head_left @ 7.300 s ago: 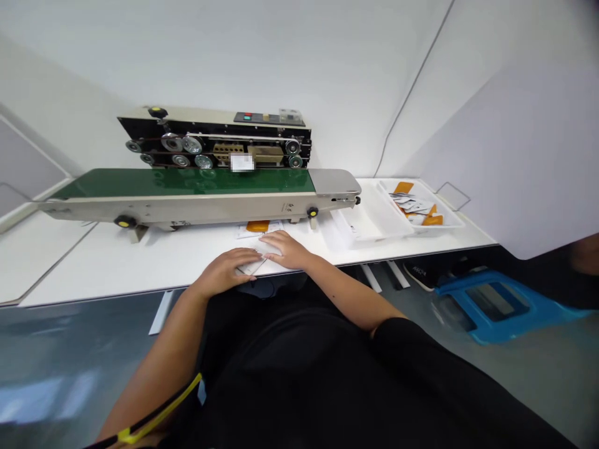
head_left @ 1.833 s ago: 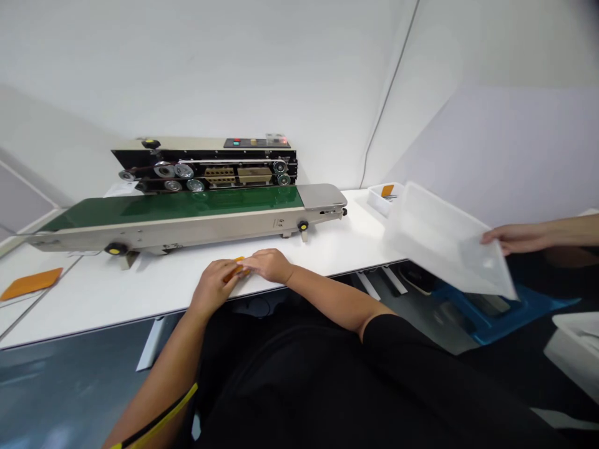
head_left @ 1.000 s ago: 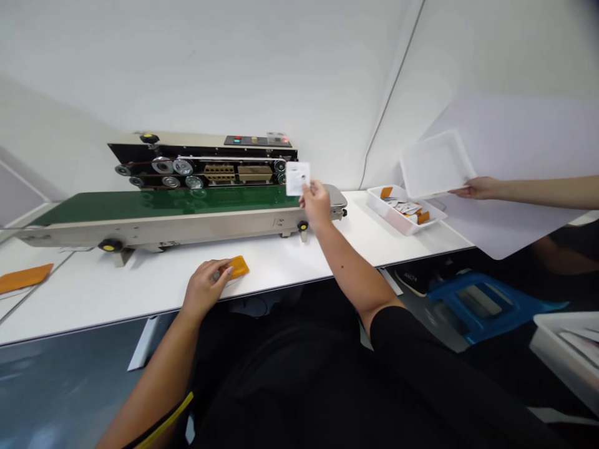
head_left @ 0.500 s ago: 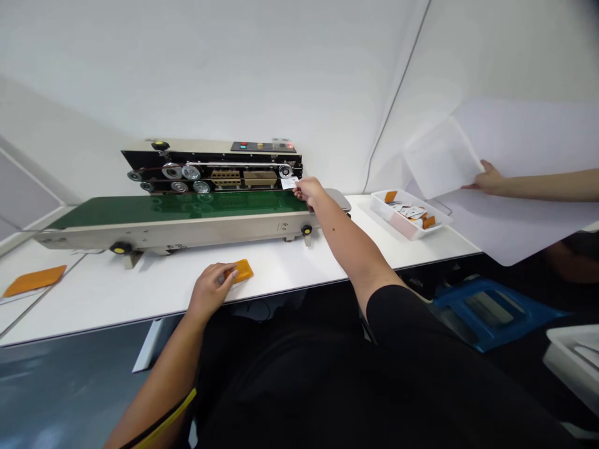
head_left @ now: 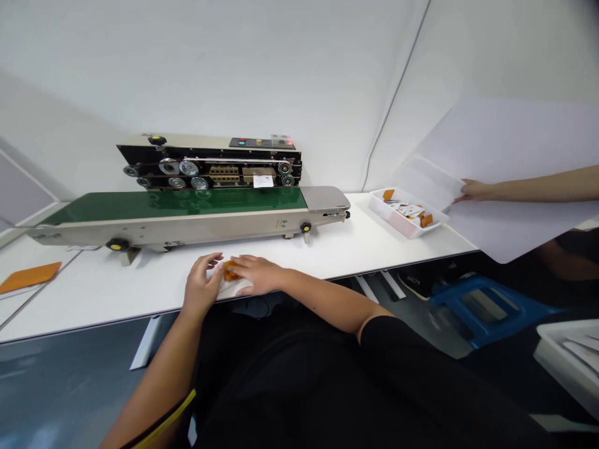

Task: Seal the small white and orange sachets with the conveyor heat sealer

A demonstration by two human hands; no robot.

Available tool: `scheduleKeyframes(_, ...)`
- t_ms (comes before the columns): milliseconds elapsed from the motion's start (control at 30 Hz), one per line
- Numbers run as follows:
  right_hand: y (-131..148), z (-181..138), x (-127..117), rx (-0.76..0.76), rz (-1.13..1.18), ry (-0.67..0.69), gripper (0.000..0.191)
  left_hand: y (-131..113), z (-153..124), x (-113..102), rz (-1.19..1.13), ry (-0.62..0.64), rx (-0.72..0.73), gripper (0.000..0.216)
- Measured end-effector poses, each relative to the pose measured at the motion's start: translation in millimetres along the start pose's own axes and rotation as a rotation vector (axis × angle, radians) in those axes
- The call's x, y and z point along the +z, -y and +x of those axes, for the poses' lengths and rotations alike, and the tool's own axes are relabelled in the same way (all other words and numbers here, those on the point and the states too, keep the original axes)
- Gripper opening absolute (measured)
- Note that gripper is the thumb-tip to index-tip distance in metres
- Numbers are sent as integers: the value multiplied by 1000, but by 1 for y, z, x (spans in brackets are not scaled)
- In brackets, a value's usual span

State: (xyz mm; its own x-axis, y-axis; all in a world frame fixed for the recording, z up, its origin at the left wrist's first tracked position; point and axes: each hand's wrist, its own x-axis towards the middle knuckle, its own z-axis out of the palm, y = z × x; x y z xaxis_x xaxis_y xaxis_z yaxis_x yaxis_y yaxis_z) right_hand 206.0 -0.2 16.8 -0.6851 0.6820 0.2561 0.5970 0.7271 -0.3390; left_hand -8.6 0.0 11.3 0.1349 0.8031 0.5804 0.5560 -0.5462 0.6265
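Observation:
My left hand rests near the table's front edge, fingers spread and thumb raised, its fingertips on a white pouch. My right hand lies beside it, fingers closed over a small orange piece between the two hands. Behind them stands a band sealer with a green conveyor belt. A small white pouch sits in the sealer's slot above the belt.
A white tray with pouches and orange pieces stands at the right. Another person's hand holds a white tray over it. An orange piece lies far left. A blue stool stands on the floor.
My right hand left the white pouch in the sealer and came back to the table edge, onto the orange piece by my left hand. The other person lowered the white tray.

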Motion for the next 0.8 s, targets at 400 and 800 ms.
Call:
scheduleKeyframes(400,-15,-8,9,171,261,-256,39,4,1,11,157,214,177,45)
scheduleKeyframes(800,-27,-15,11,503,1067,-556,35,3,-1,13,71,241,40,59)
